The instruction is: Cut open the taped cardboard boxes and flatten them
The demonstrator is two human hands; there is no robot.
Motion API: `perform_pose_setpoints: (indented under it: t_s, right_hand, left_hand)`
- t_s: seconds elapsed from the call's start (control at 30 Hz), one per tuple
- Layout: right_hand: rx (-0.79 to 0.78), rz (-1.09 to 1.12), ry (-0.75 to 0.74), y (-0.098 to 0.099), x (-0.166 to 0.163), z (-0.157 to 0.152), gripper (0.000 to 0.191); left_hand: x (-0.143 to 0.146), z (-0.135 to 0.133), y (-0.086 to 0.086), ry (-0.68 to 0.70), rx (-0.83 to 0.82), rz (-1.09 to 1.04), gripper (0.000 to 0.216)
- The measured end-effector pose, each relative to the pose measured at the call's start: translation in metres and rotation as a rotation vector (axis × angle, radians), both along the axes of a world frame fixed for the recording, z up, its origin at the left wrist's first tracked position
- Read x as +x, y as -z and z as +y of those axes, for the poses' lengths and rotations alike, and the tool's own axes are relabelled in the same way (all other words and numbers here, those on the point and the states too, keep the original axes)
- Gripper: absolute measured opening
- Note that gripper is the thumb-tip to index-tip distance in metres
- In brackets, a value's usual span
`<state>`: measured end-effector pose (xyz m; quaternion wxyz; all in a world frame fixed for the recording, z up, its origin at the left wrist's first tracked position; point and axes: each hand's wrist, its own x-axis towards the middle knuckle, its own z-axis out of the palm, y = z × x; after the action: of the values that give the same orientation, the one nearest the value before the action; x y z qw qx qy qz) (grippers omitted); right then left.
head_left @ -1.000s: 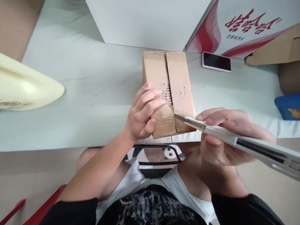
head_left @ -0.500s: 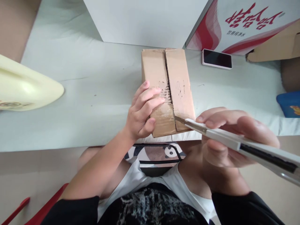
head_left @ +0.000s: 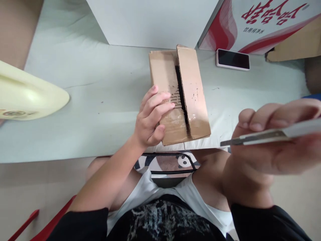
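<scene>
A small brown cardboard box point(head_left: 194, 100) lies on the pale green cloth, its right top flap tilted up and a dark gap along the middle seam. Torn marks and shiny tape remnants show on its top. Across the left flap and left edge, my left hand point(head_left: 151, 117) holds the box with its fingers bent over the top. My right hand point(head_left: 271, 140) is to the right of the box, apart from it, closed round a white utility knife point(head_left: 265, 136). The knife's blade sticks out, pointing left. Part of the handle runs out of view.
Behind the box stands a large white box point(head_left: 152, 23), with a red and white printed carton point(head_left: 240, 30) to its right. A phone point(head_left: 232, 59) lies before the carton. At the left is a pale yellow rounded object point(head_left: 32, 93). The table's front edge runs above my lap.
The knife has come out of the seam and moved right with my right hand. The right flap has lifted and the gap has widened. My left hand has stayed on the box.
</scene>
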<state>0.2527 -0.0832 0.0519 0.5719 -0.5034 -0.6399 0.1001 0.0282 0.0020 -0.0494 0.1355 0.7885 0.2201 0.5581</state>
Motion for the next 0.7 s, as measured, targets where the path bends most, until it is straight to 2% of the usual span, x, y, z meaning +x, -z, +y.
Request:
perform_pose_setpoints:
  t_s: [0.07, 0.1, 0.17, 0.27, 0.37, 0.43, 0.53, 0.63, 0.7]
  right_hand:
    - [0.079, 0.041, 0.115, 0.01, 0.011, 0.014, 0.029]
    - [-0.012, -0.035, 0.148, 0.018, 0.019, 0.021, 0.025]
    - [-0.318, -0.322, 0.209, 0.039, 0.037, 0.032, 0.023]
    - [-0.637, -0.573, 0.263, 0.073, 0.059, 0.042, 0.04]
    - [-0.762, -0.603, 0.197, 0.095, 0.065, 0.045, 0.055]
    - [-0.724, -0.575, 0.147, 0.097, 0.06, 0.045, 0.057]
    - [-0.635, -0.541, 0.106, 0.088, 0.047, 0.045, 0.048]
    - [-0.642, -0.479, -0.032, 0.077, 0.036, 0.044, 0.029]
    - [-0.673, -0.408, -0.167, 0.075, 0.031, 0.043, 0.024]
  left_hand:
    - [-0.004, 0.003, 0.001, 0.002, 0.013, 0.002, 0.051]
    - [-0.007, 0.005, 0.002, 0.003, 0.022, 0.01, 0.052]
    - [-0.012, 0.009, 0.002, 0.007, 0.031, 0.033, 0.052]
    - [-0.02, 0.016, 0.003, 0.029, -0.01, 0.053, 0.051]
    - [-0.027, 0.022, 0.004, 0.048, -0.036, 0.046, 0.048]
    - [-0.031, 0.026, 0.006, 0.038, -0.021, 0.037, 0.049]
    - [-0.037, 0.029, 0.009, -0.011, -0.034, 0.028, 0.051]
    - [-0.043, 0.029, 0.014, -0.048, -0.15, 0.019, 0.051]
    - [-0.046, 0.029, 0.018, -0.046, -0.257, -0.006, 0.054]
